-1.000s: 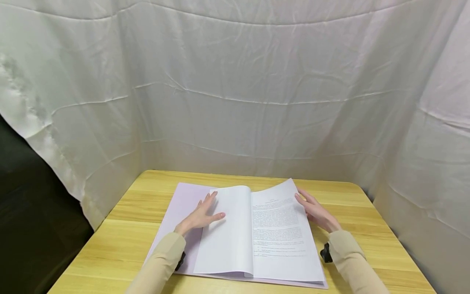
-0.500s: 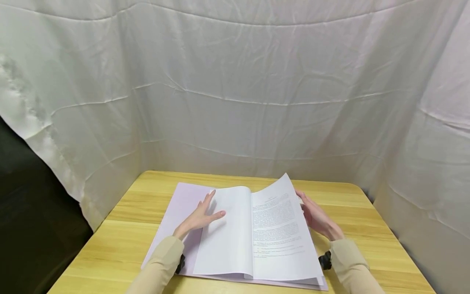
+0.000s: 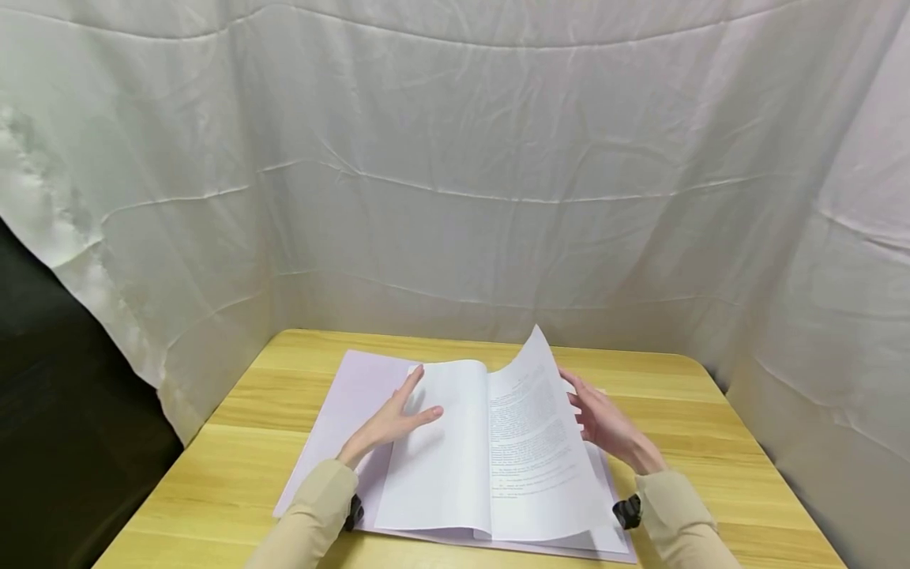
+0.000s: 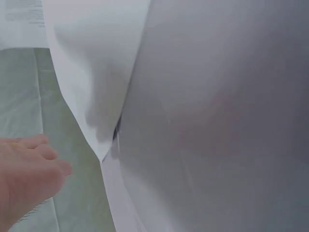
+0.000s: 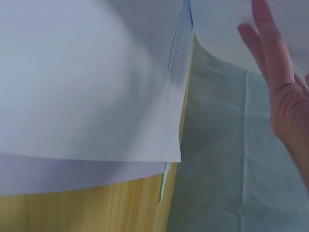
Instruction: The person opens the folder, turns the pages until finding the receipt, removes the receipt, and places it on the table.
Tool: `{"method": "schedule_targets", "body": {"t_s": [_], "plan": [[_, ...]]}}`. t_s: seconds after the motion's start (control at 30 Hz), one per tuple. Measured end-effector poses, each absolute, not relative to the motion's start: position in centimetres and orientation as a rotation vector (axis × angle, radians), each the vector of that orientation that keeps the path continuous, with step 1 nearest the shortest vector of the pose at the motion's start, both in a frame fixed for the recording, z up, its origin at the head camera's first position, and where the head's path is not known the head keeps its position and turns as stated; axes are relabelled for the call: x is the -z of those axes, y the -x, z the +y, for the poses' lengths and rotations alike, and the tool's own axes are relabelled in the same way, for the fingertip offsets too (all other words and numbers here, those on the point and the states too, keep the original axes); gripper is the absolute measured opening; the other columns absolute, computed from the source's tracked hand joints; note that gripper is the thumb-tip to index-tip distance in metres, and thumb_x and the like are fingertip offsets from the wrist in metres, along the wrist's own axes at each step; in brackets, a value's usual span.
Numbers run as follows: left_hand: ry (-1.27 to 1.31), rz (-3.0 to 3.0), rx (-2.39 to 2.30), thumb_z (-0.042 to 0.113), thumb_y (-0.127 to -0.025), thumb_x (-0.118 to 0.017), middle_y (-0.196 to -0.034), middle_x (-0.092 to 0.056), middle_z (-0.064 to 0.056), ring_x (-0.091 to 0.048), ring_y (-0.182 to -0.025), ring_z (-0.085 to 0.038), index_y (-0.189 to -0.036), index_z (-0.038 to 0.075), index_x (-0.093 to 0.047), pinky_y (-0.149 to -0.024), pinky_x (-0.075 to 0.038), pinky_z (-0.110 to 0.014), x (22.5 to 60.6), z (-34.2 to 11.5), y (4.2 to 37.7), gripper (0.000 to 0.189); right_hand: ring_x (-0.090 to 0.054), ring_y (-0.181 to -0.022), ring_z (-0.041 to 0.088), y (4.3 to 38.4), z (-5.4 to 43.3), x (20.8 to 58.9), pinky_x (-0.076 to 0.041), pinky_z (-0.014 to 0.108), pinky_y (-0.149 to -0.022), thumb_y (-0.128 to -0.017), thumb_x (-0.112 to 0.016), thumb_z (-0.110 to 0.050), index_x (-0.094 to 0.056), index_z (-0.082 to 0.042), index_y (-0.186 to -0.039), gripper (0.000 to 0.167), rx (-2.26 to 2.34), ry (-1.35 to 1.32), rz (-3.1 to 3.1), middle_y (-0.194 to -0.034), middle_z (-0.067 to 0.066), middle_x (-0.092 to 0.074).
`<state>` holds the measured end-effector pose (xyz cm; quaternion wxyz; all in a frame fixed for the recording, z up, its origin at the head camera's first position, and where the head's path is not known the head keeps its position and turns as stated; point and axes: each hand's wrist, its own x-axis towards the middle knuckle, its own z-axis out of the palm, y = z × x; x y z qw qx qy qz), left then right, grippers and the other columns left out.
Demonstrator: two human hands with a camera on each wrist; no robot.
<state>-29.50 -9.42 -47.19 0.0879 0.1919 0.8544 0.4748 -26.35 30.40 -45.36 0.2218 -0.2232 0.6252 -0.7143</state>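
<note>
An opened stack of white printed sheets lies on a pale purple folder [image 3: 330, 442]. My left hand [image 3: 384, 423] is over the blank left page [image 3: 434, 474], fingers spread and thumb pointing right; whether it presses the paper I cannot tell. The printed right page [image 3: 529, 450] is lifted and curls up at its far corner. Behind its right edge is my right hand [image 3: 604, 419], with fingers extended against or close to its underside. In the right wrist view that hand [image 5: 289, 92] has nearly straight fingers, nothing pinched. The left wrist view shows part of my left hand [image 4: 29, 179].
The folder lies on a yellow wood-grain table [image 3: 235, 442]. Pale grey curtains [image 3: 498, 197] hang behind and at both sides. A dark area [image 3: 64, 411] shows at the left. Each wrist carries a small black device.
The printed right page has risen and bent further left, baring more of the sheet beneath. My right hand has shifted slightly left behind it. My left hand has barely moved.
</note>
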Motion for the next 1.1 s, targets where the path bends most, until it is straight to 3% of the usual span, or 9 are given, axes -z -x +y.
{"method": "schedule_targets", "body": {"t_s": [0.1, 0.2, 0.3, 0.43, 0.63, 0.9, 1.1], "plan": [[-0.589, 2.528, -1.431, 0.046, -0.093, -0.068, -0.171, -0.015, -0.007, 0.001, -0.157, -0.043, -0.164, 0.017, -0.008, -0.125, 0.002, -0.065, 46.9, -9.2, 29.4, 0.098, -0.068, -0.115, 0.015, 26.1, 30.0, 45.3, -0.062, 0.032, -0.086, -0.112, -0.013, -0.031, -0.003, -0.02, -0.163, 0.053, 1.941, 0.611, 1.807, -0.143, -0.003, -0.058], [-0.602, 2.512, -1.456, 0.047, -0.092, -0.069, -0.171, -0.015, -0.007, -0.002, -0.158, -0.039, -0.164, 0.016, -0.008, -0.126, 0.001, -0.064, 46.7, -9.1, 29.2, 0.099, -0.065, -0.12, 0.018, 25.9, 29.5, 45.3, -0.061, 0.037, -0.089, -0.112, -0.016, -0.033, -0.005, -0.019, -0.163, 0.054, 1.92, 0.57, 1.871, -0.154, 0.012, -0.045], [-0.609, 2.491, -1.476, 0.046, -0.092, -0.07, -0.171, -0.014, -0.006, -0.005, -0.158, -0.037, -0.164, 0.017, -0.007, -0.126, -0.004, -0.065, 46.5, -8.9, 28.9, 0.1, -0.06, -0.129, 0.03, 25.7, 28.8, 45.1, -0.06, 0.042, -0.091, -0.112, -0.018, -0.033, -0.006, -0.018, -0.163, 0.054, 1.898, 0.534, 1.915, -0.164, 0.025, -0.022], [-0.633, 2.458, -1.503, 0.044, -0.093, -0.07, -0.171, -0.013, -0.007, -0.009, -0.158, -0.036, -0.164, 0.017, -0.006, -0.125, -0.012, -0.066, 46.3, -8.5, 28.7, 0.099, -0.043, -0.14, 0.05, 25.4, 27.9, 44.8, -0.059, 0.044, -0.094, -0.112, -0.019, -0.034, -0.007, -0.018, -0.163, 0.055, 1.852, 0.514, 1.972, -0.168, 0.026, -0.007], [-0.665, 2.395, -1.534, 0.043, -0.093, -0.07, -0.171, -0.012, -0.007, -0.008, -0.158, -0.035, -0.164, 0.018, -0.006, -0.125, -0.013, -0.064, 45.8, -7.6, 28.5, 0.098, -0.025, -0.146, 0.059, 25.0, 26.6, 44.5, -0.056, 0.049, -0.098, -0.112, -0.025, -0.033, -0.011, -0.019, -0.163, 0.055, 1.82, 0.486, 2.032, -0.169, 0.024, -0.007], [-0.715, 2.272, -1.575, 0.044, -0.095, -0.068, -0.171, -0.01, -0.013, -0.009, -0.158, -0.036, -0.164, 0.014, -0.004, -0.128, -0.014, -0.058, 45.4, -6.0, 28.2, 0.098, -0.025, -0.147, 0.058, 24.7, 25.0, 44.2, -0.05, 0.064, -0.102, -0.112, -0.029, -0.035, -0.019, -0.023, -0.162, 0.053, 1.772, 0.441, 2.144, -0.169, 0.022, -0.013], [-0.739, 2.204, -1.621, 0.043, -0.096, -0.066, -0.171, -0.011, -0.013, -0.014, -0.158, -0.035, -0.163, 0.013, -0.004, -0.128, -0.017, -0.053, 45.2, -4.9, 28.2, 0.096, -0.024, -0.148, 0.056, 24.6, 24.2, 44.0, -0.051, 0.062, -0.103, -0.112, -0.029, -0.033, -0.018, -0.019, -0.163, 0.054, 1.781, 0.509, 2.104, -0.168, 0.022, -0.015]]}}
